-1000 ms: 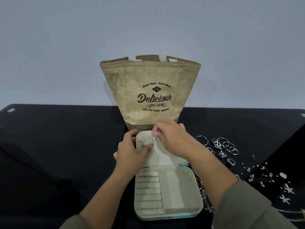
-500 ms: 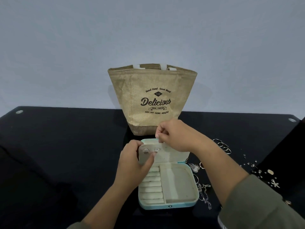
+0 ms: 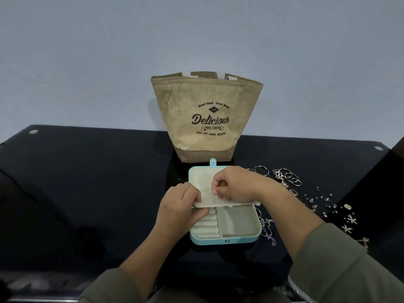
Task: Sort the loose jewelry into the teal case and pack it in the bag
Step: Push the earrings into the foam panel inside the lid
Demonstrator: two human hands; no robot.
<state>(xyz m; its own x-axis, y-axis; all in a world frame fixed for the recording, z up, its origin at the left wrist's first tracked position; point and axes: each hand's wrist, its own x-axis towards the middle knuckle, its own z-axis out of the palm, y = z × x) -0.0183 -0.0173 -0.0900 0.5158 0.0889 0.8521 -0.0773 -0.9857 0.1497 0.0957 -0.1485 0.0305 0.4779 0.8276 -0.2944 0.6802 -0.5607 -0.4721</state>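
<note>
The teal case (image 3: 225, 241) lies open in front of me, its lid (image 3: 195, 174) flat behind it with the snap tab toward the bag. A cream earring panel (image 3: 206, 199) is tilted down over the tray, its back face up. My left hand (image 3: 179, 207) pinches the panel's left edge. My right hand (image 3: 237, 185) has its fingers curled, and thumb and fingertips pinch at the panel's back, where thin earring posts stick through. The earrings' fronts are hidden. Behind the case stands the tan "Delicious" bag (image 3: 207, 119), open at the top.
Loose jewelry lies right of the case on the black table (image 3: 87, 182): several rings and hoops (image 3: 286, 177), small studs and star pieces (image 3: 330, 204), and a chain (image 3: 269, 231) next to the case's right side. The wall rises just behind the bag.
The earring panel has swung from upright, with the earrings facing me, down over the tray with its back face up. Both hands came down with it. The lid now shows behind.
</note>
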